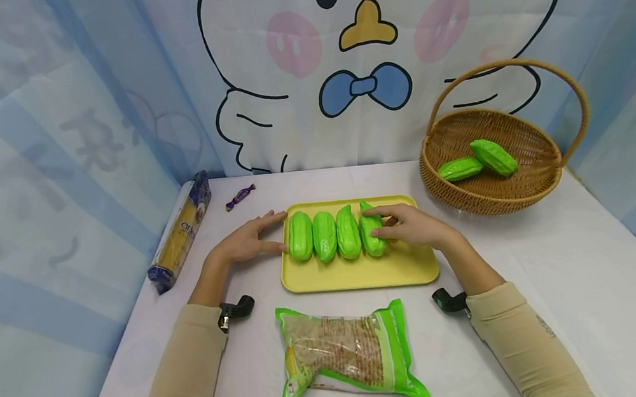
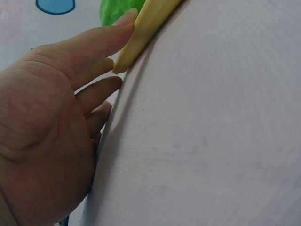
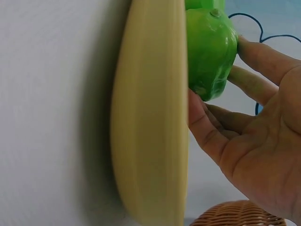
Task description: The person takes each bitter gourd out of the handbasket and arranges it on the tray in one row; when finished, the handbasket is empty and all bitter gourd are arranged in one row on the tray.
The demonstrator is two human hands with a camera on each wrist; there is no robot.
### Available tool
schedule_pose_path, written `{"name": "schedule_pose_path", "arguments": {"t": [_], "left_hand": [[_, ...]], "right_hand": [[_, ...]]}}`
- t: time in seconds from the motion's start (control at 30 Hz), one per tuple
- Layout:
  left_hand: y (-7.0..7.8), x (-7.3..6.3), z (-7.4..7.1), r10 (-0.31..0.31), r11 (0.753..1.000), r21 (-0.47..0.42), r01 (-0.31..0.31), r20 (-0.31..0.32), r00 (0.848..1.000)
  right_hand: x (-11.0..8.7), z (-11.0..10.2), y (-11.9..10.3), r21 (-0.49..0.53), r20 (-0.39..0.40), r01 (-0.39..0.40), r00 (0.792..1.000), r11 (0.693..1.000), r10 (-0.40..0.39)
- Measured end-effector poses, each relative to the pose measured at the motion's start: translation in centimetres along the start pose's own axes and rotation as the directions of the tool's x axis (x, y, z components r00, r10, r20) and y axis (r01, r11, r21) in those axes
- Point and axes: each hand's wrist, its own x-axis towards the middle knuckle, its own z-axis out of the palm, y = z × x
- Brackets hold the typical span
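Observation:
Several shiny green bitter melons (image 1: 324, 236) lie side by side in a row on a yellow tray (image 1: 360, 275). My right hand (image 1: 412, 224) holds the rightmost bitter melon (image 3: 211, 52) between thumb and fingers, over the tray's right half. At the tray's left end, my left hand (image 1: 244, 241) has its fingers stretched out. Its thumb touches the tray's edge, as the left wrist view shows, and the other fingers reach along the outer side. Nothing lies in its palm.
Back right stands a wicker basket (image 1: 490, 198) with a tall handle and two bitter melons (image 1: 492, 156) inside. A green-ended food bag (image 1: 347, 352) lies in front of the tray. To the left are a blue-and-yellow pasta packet (image 1: 180, 234) and a purple wrapped candy (image 1: 240, 197).

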Motion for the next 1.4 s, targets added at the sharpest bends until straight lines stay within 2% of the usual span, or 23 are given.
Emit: {"name": "schedule_pose_path", "arguments": {"t": [0.9,1.4], "left_hand": [[-0.01,-0.01,-0.07,0.006,1.0,0.003,-0.006,0.004,1.0],[0.0,-0.01,-0.1,0.013,1.0,-0.005,-0.013,0.01,1.0]], "right_hand": [[0.08,0.38,-0.28,0.04,0.004,-0.004,1.0,0.999,0.004],[0.12,0.09,0.14,0.014,-0.011,-0.009,1.0,1.0,0.009]]}}
